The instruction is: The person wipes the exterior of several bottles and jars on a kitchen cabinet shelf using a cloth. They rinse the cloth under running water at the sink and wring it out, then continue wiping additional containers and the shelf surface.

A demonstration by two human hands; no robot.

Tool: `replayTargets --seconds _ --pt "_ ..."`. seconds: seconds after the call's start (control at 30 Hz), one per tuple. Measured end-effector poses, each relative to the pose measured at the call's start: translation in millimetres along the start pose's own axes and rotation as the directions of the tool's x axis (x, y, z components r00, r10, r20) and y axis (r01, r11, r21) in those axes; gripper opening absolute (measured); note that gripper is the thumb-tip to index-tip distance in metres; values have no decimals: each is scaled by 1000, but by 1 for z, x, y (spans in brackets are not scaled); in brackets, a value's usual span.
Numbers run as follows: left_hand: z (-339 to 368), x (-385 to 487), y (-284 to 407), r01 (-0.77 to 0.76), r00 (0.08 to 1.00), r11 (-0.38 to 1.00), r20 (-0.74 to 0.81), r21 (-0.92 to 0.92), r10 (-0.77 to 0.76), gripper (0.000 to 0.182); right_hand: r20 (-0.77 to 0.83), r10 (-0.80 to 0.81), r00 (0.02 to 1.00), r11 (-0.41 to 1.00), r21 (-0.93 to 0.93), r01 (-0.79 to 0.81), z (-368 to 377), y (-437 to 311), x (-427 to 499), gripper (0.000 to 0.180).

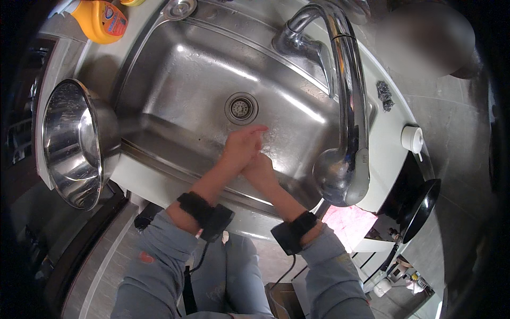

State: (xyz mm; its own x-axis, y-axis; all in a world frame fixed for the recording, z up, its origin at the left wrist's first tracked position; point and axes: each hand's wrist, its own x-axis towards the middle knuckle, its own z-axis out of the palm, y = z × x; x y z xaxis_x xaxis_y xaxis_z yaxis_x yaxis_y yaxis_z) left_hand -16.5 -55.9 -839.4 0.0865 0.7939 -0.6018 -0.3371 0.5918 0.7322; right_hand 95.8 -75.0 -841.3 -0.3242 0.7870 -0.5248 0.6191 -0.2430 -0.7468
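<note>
My left hand (240, 146) and my right hand (259, 167) press together over the stainless steel sink (183, 91), just on the near side of its drain strainer (241, 108). The left overlaps the right, with a fingertip sticking out to the right. No object shows in either hand, and the overlap hides most of the fingers. Wet patches and droplets glisten on the basin floor beside them. A chrome faucet (346, 79) arches along the right side of the sink, its spray head (334, 175) right of my hands. I cannot make out a water stream.
A steel mixing bowl (71, 147) leans at the sink's left. An orange detergent bottle (101, 22) stands at the back left. On the right are a steel wool scrubber (385, 95), a white lidded pot (412, 138), a pink cloth (348, 223) and a black frying pan (422, 211).
</note>
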Motion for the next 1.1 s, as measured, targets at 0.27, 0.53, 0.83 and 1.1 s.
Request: replayTargets --seconds 0.27,0.53,0.83,1.1 --pt "-5 3 -11 201 905 881 -263 -428 -334 37 -46 -19 999 919 -394 -1 0 -3 -7 33" --pt "-22 -72 75 150 870 895 486 -420 82 68 686 -460 563 -117 582 -805 -36 -61 -70 42" --pt "-9 -101 129 156 881 925 472 -346 28 33 719 -253 647 121 687 -717 -28 -113 -84 12" --pt "-2 -63 98 46 988 993 153 -104 -30 31 422 28 906 671 664 -330 -8 -78 -45 18"
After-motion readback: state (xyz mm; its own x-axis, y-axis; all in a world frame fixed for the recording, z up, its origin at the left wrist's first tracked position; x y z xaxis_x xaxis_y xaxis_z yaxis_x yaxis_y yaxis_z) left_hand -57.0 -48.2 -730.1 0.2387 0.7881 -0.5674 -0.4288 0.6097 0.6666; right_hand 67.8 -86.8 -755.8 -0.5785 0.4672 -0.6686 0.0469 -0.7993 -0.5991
